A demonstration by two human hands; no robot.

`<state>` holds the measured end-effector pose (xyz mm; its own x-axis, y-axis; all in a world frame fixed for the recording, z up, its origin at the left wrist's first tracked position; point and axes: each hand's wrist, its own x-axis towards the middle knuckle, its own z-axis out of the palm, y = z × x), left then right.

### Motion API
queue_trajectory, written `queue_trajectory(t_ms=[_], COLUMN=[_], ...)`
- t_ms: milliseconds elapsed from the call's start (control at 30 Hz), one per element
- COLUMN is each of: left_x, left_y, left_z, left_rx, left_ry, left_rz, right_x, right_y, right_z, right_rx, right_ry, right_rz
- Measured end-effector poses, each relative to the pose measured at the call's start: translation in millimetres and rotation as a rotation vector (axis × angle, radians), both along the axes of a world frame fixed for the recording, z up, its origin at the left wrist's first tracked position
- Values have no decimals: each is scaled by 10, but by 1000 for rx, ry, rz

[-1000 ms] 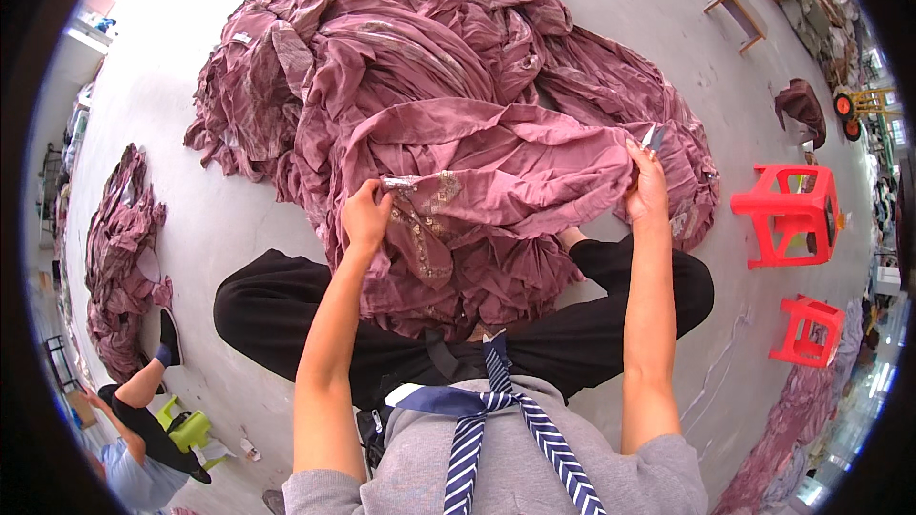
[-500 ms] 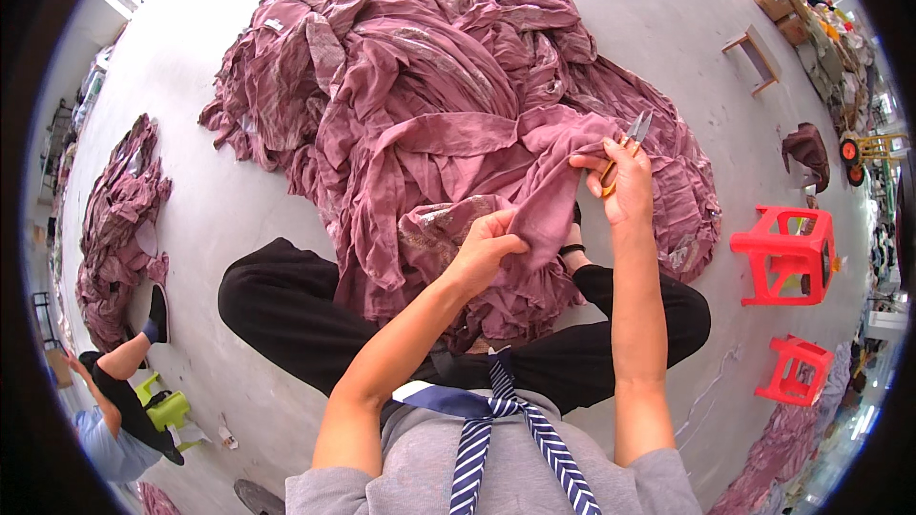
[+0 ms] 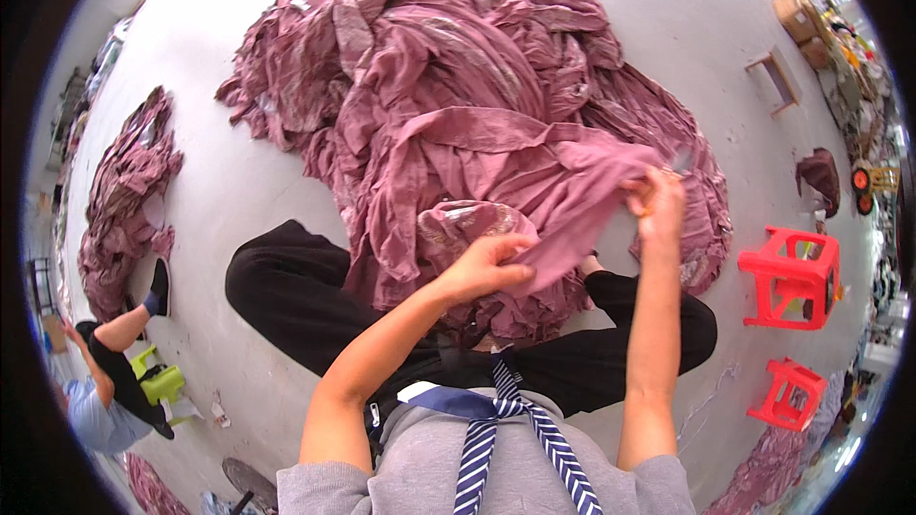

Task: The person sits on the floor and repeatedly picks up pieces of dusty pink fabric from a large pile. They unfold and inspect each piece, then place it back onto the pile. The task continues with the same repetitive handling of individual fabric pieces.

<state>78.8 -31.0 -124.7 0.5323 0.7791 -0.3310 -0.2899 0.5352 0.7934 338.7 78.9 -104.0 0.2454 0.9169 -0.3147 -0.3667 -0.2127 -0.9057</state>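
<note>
A large heap of crumpled mauve cloth (image 3: 458,67) lies on the floor in front of me and between my bent legs. My left hand (image 3: 482,269) is closed, pinching the near corner of a loose piece between thumb and fingers. A stretch of this piece (image 3: 582,215) spans across to my right hand (image 3: 661,202), which grips its edge. In the same right hand is a small pair of scissors (image 3: 681,161), its blades blurred and pointing away from me. The scissors' handle is mostly hidden by my fingers.
Two red plastic stools (image 3: 797,277) stand at the right, near a wooden-framed stool (image 3: 778,84) and a hand truck (image 3: 873,181). At the left another mauve cloth pile (image 3: 129,200) lies near a seated person (image 3: 100,410) by a green stool (image 3: 162,383).
My right hand has moved right and slightly nearer, drawing the cloth straighter between my hands. The left hand has shifted slightly nearer. The whole view has shifted a little.
</note>
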Motion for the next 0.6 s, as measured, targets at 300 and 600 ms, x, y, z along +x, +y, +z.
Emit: queue_trajectory(t_ms=[300,600], left_x=[-302,-676], left_y=[-634,-491], left_z=[-892,-507], left_rx=[745,819], left_ry=[1059,1347], left_rz=[-456,212], right_x=[1904,-605], right_y=[-290,-681], right_z=[110,-257], right_rx=[257,53], right_ry=[-259,-894], right_rz=[-614,641])
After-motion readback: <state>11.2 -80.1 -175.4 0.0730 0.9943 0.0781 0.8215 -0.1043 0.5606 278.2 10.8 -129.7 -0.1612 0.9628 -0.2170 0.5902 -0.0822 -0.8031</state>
